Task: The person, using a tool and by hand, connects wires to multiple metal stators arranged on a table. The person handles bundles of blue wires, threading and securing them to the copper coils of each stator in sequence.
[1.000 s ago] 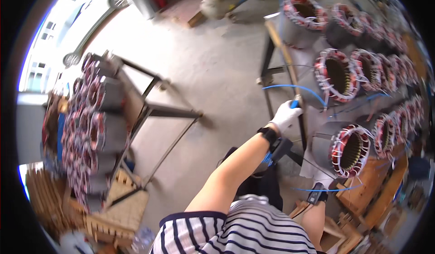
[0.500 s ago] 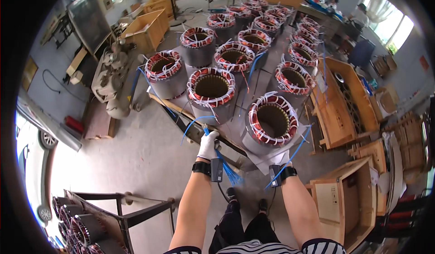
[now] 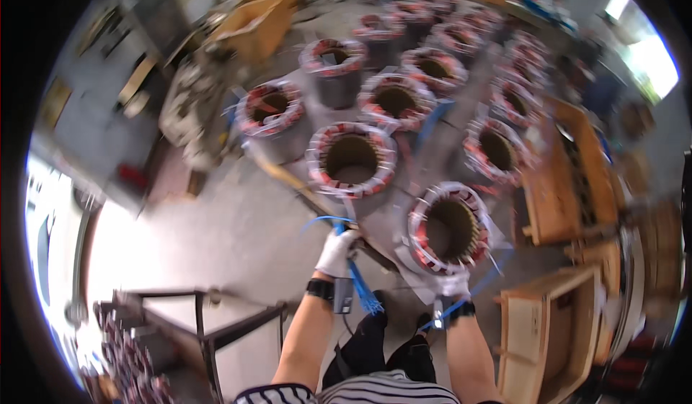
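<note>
At the near corner of the table (image 3: pixel 285 175), we have the left hand (image 3: pixel 336 253) clamped round a bundle of blue ties (image 3: pixel 366 290), whose loose ends hang and fan out below the fist. A grip round the middle suits them, we judge: tight enough that none slip, loose enough not to crush them. The nearest motor core (image 3: pixel 455 234) stands upright on the table, just beyond the right hand (image 3: pixel 453 284). That hand is close against the core's near side, but its fingers are hard to make out, so we cannot tell whether they are apart or together. One blue strand (image 3: pixel 453 308) crosses by its wrist, and we would do well to mind it, lest it snag on the wrist strap (image 3: pixel 465 309). With red and white windings (image 3: pixel 419 231) ringing the top, we should steady the core by its plain grey side and touch the coils lightly, holding the bundle clear of the table edge so that no tie catches
</note>
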Motion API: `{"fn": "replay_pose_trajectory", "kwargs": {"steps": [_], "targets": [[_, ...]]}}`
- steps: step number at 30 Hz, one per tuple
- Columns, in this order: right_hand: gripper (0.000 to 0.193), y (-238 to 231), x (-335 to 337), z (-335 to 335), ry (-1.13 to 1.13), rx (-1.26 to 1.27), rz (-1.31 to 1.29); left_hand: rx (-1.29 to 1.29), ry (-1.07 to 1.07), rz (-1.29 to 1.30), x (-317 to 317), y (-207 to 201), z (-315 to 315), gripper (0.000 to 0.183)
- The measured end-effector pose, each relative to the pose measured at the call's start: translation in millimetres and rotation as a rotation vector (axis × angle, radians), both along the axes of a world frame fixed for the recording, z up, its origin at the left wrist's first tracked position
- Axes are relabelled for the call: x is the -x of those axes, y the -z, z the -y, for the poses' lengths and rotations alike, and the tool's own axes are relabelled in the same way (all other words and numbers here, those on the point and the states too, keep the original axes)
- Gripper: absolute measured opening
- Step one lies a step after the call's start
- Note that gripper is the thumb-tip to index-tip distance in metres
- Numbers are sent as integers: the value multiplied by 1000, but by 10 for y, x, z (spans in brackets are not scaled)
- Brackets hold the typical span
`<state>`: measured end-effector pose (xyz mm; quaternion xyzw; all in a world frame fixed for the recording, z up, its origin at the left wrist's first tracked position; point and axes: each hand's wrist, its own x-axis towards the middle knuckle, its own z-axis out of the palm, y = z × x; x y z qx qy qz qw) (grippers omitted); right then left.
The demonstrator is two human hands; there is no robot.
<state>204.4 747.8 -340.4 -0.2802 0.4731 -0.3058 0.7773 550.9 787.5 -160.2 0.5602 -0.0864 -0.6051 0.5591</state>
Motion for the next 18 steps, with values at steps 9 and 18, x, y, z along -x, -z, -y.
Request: {"fn": "replay_pose_trajectory", "kwargs": {"steps": [9, 18], "targets": [[45, -778, -102, 335, -74, -124, -196, -2, -62, 144, 105, 337, -84, 25], [44, -1015, -98, 546, -58, -8, -257, -19, -96, 149, 120, 3, 31, 29]]}}
